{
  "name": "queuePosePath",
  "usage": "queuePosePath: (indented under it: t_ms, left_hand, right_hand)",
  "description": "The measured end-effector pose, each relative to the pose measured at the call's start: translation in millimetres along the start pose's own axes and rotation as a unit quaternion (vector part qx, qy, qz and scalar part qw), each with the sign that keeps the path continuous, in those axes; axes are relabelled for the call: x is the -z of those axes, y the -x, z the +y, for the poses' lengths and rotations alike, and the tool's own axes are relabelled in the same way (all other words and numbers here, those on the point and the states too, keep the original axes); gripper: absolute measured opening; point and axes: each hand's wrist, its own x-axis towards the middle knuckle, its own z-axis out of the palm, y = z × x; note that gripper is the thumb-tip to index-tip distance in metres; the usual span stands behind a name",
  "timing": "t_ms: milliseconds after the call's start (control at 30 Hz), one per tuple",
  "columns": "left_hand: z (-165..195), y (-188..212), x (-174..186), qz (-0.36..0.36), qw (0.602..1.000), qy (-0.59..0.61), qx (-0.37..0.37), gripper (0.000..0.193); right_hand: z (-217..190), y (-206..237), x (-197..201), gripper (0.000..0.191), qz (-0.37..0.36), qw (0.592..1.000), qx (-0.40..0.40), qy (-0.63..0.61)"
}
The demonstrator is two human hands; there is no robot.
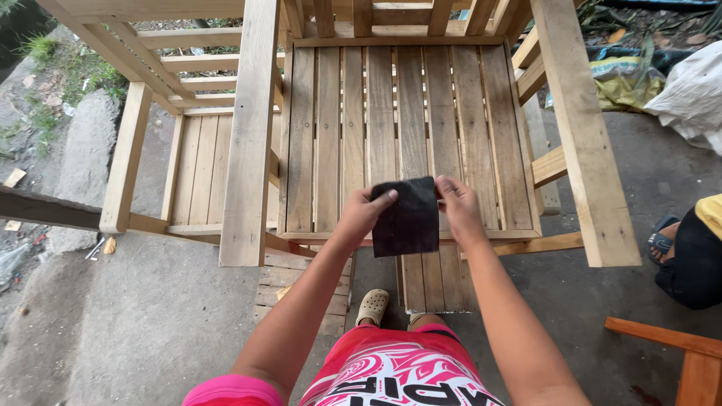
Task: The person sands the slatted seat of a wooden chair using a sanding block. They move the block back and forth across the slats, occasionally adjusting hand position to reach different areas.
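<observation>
Nearest the camera are bright pink patterned shorts (391, 376) and a beige clog (372, 306) on the grey concrete floor (150, 323). Both forearms reach forward from there. The left hand (363, 213) and the right hand (459, 207) hold a dark, nearly black rectangular sheet of abrasive paper (406, 218) between them, each pinching an upper corner, with the left thumb (381, 200) lying on the sheet's face. So the fingers of both hands are clenched on the sheet, none released.

The sheet hangs just above the front edge of the slatted seat of an unpainted pale wooden armchair (406, 120), partly covering the front rail. It looks thin and limp, with a matte, gritty face, a slight curl along the bottom edge, and straight-cut sides.

As a judgement, the hold is light and only at the top, so the sheet could fold or slip free if pressed flat against the wood with one hand. The gaps between the seat slats could catch a corner and tear it, and raw edges of the planks might leave splinters in bare fingertips.

Farther left stands a second slatted wooden frame (199, 165). At the right edge another person's foot in a blue sandal (662, 237) rests on the floor.
</observation>
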Motion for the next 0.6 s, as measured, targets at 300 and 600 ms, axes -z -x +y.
queuePosePath:
  t_ms: [300,600]
  left_hand:
    - [-11.4,-20.2,16.3,0.1,0.705,-0.54,-0.449,0.005]
    - [-83.7,-18.4,-4.8,0.0,0.743,-0.563,-0.362,0.017]
  right_hand:
    - [37.2,2.7,42.2,0.046,0.128,0.754,0.177,0.62]
    - [38.4,4.6,43.9,0.043,0.149,0.755,0.188,0.61]
